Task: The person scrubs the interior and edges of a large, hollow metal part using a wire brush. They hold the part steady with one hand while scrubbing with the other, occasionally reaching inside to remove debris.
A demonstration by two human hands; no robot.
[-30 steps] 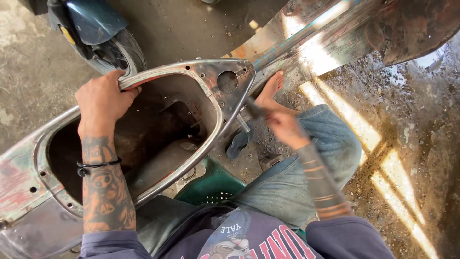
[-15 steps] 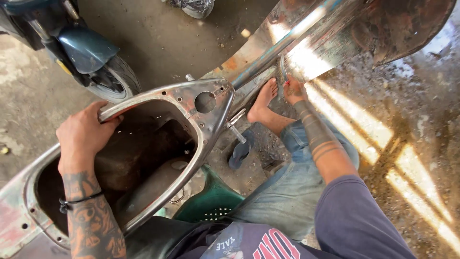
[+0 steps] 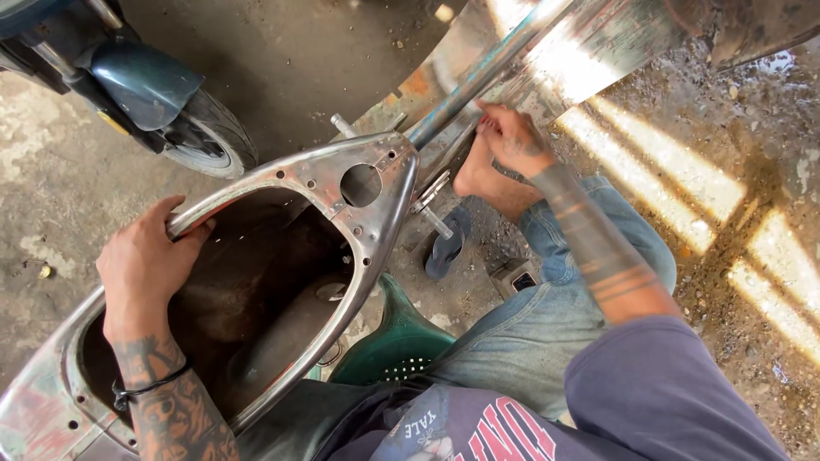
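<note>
A stripped, bare-metal scooter body [image 3: 376, 213] lies in front of me, its open seat cavity rusty inside. My left hand [image 3: 141, 260] grips the rim of that cavity on its left side. My right hand [image 3: 511, 138] is curled tight and pressed against the edge of the shiny floorboard [image 3: 589, 51], just beside the centre tube [image 3: 478, 77]. The thin metal tool it carried a moment ago is hidden under the fingers. My bare foot [image 3: 478, 175] rests directly below that hand.
I sit on a green plastic stool [image 3: 393, 337]. A dark sandal [image 3: 446, 248] lies on the gritty concrete under the frame. Another scooter's front wheel [image 3: 209, 128] and blue fender [image 3: 141, 81] stand at the upper left. Wet, dirty ground lies on the right.
My right hand has swung from beside my knee up to the floorboard edge with the thin tool, then pressed down there. The left hand kept its grip on the rim.
</note>
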